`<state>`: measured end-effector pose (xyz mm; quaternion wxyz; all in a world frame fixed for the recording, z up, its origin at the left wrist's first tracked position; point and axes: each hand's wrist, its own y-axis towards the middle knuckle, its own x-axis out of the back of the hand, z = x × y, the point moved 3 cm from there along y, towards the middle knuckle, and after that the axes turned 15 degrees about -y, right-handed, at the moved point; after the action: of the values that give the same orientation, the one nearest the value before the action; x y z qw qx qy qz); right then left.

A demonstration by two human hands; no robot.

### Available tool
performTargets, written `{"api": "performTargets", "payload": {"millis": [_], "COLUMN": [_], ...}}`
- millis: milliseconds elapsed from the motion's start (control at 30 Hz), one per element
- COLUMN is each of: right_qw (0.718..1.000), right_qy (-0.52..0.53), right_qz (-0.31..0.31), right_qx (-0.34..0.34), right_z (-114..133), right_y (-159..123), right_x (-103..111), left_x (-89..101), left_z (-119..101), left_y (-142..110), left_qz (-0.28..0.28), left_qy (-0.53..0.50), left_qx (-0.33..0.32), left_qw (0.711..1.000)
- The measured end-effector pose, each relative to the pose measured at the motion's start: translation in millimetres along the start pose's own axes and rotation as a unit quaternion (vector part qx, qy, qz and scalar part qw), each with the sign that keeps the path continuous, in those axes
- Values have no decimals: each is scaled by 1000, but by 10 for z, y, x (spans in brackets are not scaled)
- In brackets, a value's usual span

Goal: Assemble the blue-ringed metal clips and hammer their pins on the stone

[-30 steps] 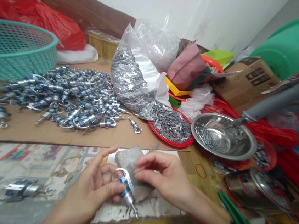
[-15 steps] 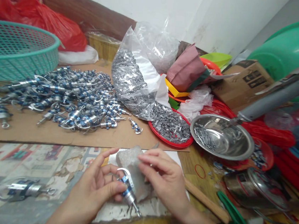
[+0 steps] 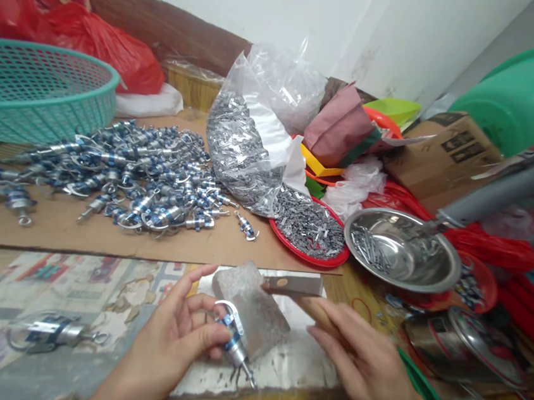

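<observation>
My left hand (image 3: 175,338) pinches a small silver-and-blue metal fitting (image 3: 233,344) between thumb and fingers. The fitting has a curved silver lever at its upper end and a thin ringed pin at its lower end. It is held at the near left side of a grey stone-like block (image 3: 261,317). In my right hand (image 3: 367,363) is a hammer (image 3: 303,286), gripped by its wooden handle, with its head over the block's right side. A similar fitting (image 3: 55,332) lies on the table to the left of my left hand.
A heap of such fittings (image 3: 154,182) covers the cardboard behind. Beside it are a clear bag of small metal pieces (image 3: 238,152), a red plate (image 3: 306,258) of them and a steel bowl (image 3: 413,266) with pins. A grey tool arm (image 3: 497,192) reaches over the bowl.
My right hand has moved right and now grips the hammer, which has been lifted from the table and brought over the block. My left hand still holds the fitting in about the same place.
</observation>
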<state>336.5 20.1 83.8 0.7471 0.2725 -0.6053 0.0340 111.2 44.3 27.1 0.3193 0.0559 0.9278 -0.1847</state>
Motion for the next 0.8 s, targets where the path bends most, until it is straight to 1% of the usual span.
{"api": "performTargets", "payload": {"millis": [67,133,167,267,300,400,433,500,533,600,633,667,700,733,800], "right_qw": [998,997,997,995,994,995,995,995,996,993,989,986,984,983,986], "right_qy": [0,0,-2,-9,-6,26,38,65,77,92,96,98,101,99,59], "right_qz": [-2,-11,-4,53,61,23,21,40,47,40,39,46,63,88,119], "right_qx": [56,72,74,89,95,89,85,58,27,-63,-102,-125,-134,-129,-104], "right_z": [164,258,279,287,284,278,274,226,167,-16,-118,-210,-287,-344,-422], "right_y": [12,14,12,-2,-7,-11,-6,18,38,84,105,127,150,176,247], "right_x": [166,261,269,190,162,125,102,12,-50,-189,-262,-335,-402,-458,-514], "left_x": [-1,-8,-14,-38,-48,-75,-81,-82,-78,-66,-57,-46,-34,-20,7], "left_z": [0,-5,-9,-27,-32,-42,-42,-39,-36,-25,-20,-21,-31,-51,-108], "left_y": [1,-4,-10,-33,-40,-53,-55,-60,-63,-70,-74,-78,-80,-82,-86], "left_qz": [-3,-8,-10,-28,-33,-43,-46,-54,-59,-60,-56,-49,-41,-35,-32], "left_qy": [-2,-1,0,-2,-6,-15,-17,-24,-27,-13,8,36,67,100,165], "left_qx": [1,-1,-2,-6,-7,-10,-12,-17,-18,-6,4,7,-1,-23,-91], "left_qw": [1000,1000,1000,1000,999,999,999,998,998,998,998,998,997,994,981]}}
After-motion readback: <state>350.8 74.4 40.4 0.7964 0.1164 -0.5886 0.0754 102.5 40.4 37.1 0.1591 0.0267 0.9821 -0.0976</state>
